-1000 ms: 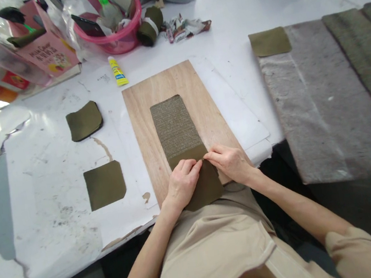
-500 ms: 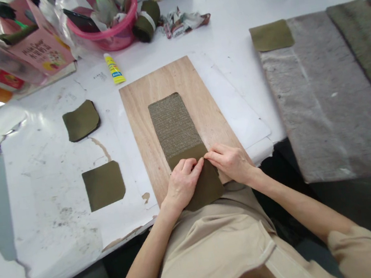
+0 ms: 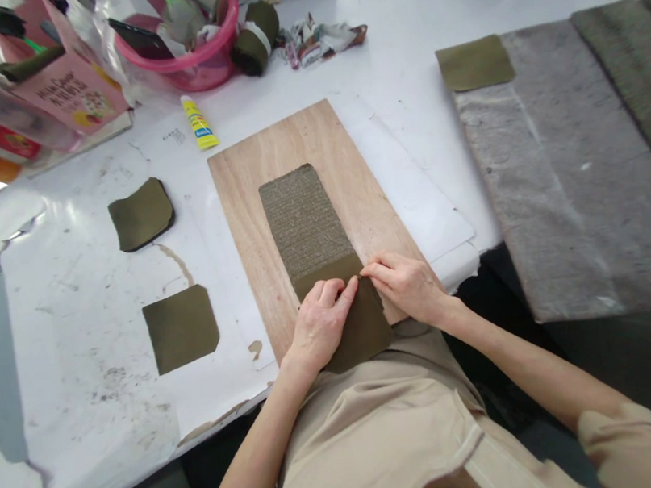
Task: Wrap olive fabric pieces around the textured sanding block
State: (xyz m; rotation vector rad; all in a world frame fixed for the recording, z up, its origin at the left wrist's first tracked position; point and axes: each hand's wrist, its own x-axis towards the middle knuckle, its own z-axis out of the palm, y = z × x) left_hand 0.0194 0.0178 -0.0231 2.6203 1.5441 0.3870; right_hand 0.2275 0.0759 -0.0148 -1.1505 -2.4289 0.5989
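A wooden board lies at the table's near edge, with a textured grey-brown strip on it. Over the strip's near end is a smooth olive fabric piece, which hangs past the board toward my lap. My left hand presses on this piece, fingers curled and thumb close to the fingertips. At its right edge my right hand pinches the fabric between thumb and forefinger. The two hands almost meet. What lies under the fingertips is hidden. To the left rest two loose olive pieces, a far one and a near one.
A yellow tube lies beyond the board. Farther back stand a pink basket of supplies, a rolled olive cloth and a pink box. On the right, a grey padded slab carries an olive patch.
My right fingertips have shifted very slightly at the fabric's edge, opening a small gap from my left thumb. The view has shifted a little; the rest stays in place.
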